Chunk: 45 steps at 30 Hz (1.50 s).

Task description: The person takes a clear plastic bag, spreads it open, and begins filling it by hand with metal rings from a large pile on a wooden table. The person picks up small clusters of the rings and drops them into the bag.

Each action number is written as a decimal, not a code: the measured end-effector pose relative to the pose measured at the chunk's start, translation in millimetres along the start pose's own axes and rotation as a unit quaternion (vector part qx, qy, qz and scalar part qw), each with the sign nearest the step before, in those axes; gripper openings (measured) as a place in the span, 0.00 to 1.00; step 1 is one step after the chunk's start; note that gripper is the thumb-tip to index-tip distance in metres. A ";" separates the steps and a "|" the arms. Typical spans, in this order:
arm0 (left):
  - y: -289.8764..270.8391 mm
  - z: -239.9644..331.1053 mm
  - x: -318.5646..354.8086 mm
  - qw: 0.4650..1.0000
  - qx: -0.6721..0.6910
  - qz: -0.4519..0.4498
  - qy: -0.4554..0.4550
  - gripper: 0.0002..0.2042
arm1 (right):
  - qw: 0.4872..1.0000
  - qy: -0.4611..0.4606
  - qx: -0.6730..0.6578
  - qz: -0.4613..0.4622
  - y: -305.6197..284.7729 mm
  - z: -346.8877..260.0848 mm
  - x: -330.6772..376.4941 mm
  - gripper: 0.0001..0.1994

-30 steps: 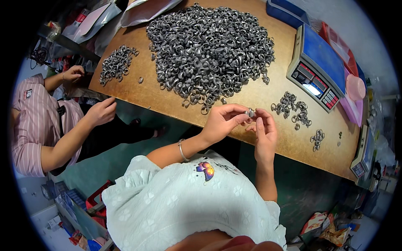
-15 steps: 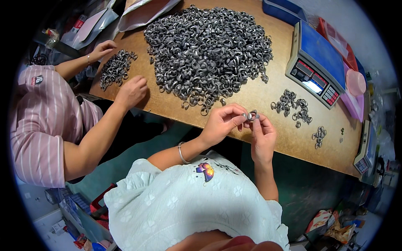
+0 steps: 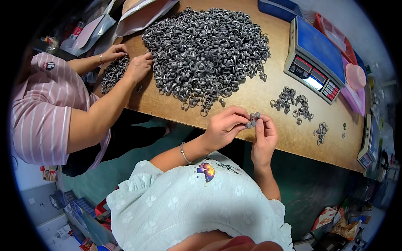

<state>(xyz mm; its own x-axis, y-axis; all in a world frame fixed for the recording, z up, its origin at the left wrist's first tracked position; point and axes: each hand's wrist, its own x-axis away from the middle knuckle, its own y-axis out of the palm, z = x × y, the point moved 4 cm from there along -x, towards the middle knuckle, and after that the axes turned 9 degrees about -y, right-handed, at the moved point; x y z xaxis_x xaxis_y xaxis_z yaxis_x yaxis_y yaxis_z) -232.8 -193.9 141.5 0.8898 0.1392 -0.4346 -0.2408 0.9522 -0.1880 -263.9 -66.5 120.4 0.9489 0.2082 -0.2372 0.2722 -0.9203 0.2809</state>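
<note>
My left hand [image 3: 226, 129] and my right hand [image 3: 264, 142] meet just over the table's front edge, fingers pinched together. Between the fingertips are a few small grey metal rings [image 3: 253, 119]; how many lie in each hand is partly hidden by the fingers. Behind my hands rises a big heap of similar grey metal rings [image 3: 209, 54]. To the right of my hands lie a small loose group of rings [image 3: 289, 101] and a smaller cluster [image 3: 321, 133].
A scale with a blue top [image 3: 318, 54] stands at the back right, beside a red tray [image 3: 335, 37] and a pink bowl [image 3: 355, 77]. A second scale [image 3: 367, 146] sits at the right edge. At left, a co-worker's hands [image 3: 140, 67] reach between a smaller ring pile [image 3: 113, 75] and the heap.
The rings between my fingertips have turned, while my hands stay nearly in place. The co-worker's near hand has moved away from me to the big heap's left side.
</note>
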 end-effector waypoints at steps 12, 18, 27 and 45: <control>-2.4 -7.0 2.0 0.987 0.137 -0.011 -0.082 0.05 | 0.983 0.000 0.133 -0.123 -2.5 -16.6 -0.2 0.07; -1.4 -0.2 3.8 0.995 0.094 -0.007 -0.041 0.05 | 0.964 -0.035 0.215 -0.156 -6.9 -24.1 -5.7 0.07; 0.2 -6.9 -0.6 0.938 0.257 -0.085 -0.217 0.05 | 0.946 -0.061 0.244 -0.205 -9.2 -25.6 -9.0 0.04; 21.0 -44.4 25.3 0.636 0.615 -0.152 -0.440 0.07 | 0.924 -0.175 0.248 -0.231 -2.3 -22.4 -13.3 0.03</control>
<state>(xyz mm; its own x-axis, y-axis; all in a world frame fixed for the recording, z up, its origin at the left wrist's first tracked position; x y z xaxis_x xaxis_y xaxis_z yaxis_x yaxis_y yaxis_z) -232.6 -182.5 87.4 0.8259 -0.5189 0.2203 -0.0020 0.3881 0.9216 -273.6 -59.7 143.7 0.6158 0.5767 -0.5369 0.4461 -0.8168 -0.3657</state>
